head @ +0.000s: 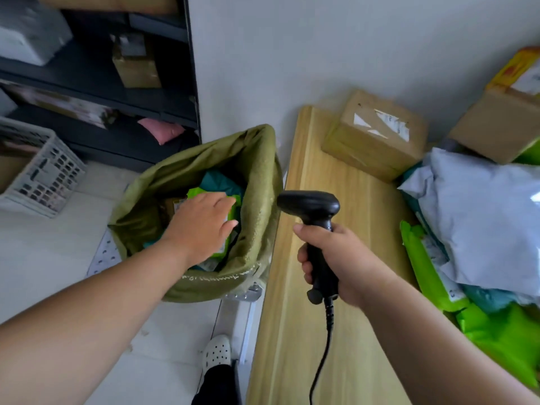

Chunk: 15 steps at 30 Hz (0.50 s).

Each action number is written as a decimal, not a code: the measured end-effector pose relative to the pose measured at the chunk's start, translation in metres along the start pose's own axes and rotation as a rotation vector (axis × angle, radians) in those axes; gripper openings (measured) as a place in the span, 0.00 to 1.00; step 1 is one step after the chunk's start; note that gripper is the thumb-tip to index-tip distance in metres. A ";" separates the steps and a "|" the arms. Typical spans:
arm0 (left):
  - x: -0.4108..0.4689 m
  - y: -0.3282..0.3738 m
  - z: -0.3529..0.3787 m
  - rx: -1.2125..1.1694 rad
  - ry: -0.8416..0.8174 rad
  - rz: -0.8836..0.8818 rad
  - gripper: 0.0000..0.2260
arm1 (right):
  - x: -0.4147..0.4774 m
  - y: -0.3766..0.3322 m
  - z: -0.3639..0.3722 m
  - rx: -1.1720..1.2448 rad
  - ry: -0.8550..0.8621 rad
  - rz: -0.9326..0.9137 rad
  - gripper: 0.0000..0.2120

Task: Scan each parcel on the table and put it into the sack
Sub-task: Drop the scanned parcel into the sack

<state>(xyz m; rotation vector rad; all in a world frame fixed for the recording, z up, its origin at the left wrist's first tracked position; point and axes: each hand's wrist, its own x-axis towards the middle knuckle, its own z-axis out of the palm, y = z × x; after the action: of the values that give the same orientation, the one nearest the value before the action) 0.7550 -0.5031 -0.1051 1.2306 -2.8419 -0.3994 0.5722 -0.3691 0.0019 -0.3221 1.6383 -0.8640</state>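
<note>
The green parcel (219, 250) is lying inside the sack (263, 182); judged light, soft and slippery, it is best pinched at an edge. Your left hand (201, 223) is resting on it, fingers flat and unclenched. Your right hand (336, 258) is clasping the scanner (309, 203) above the table (306, 331).

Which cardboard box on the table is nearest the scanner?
The brown box with the torn white label; the other box sits farther right, away from the scanner.

Bright, soft, even light, faint shadows, shelves (96, 83) top-left blurring, parcels (482, 223) at the right edge stretched by wide-angle distortion.
</note>
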 end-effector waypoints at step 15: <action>0.006 0.270 -0.037 0.027 0.055 0.276 0.27 | -0.104 0.068 -0.195 0.162 0.177 -0.177 0.09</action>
<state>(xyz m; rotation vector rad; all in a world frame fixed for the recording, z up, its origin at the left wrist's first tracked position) 0.5625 -0.3384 -0.0044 0.8201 -2.9195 -0.3125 0.4349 -0.1865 0.0363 -0.2865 1.7073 -1.1803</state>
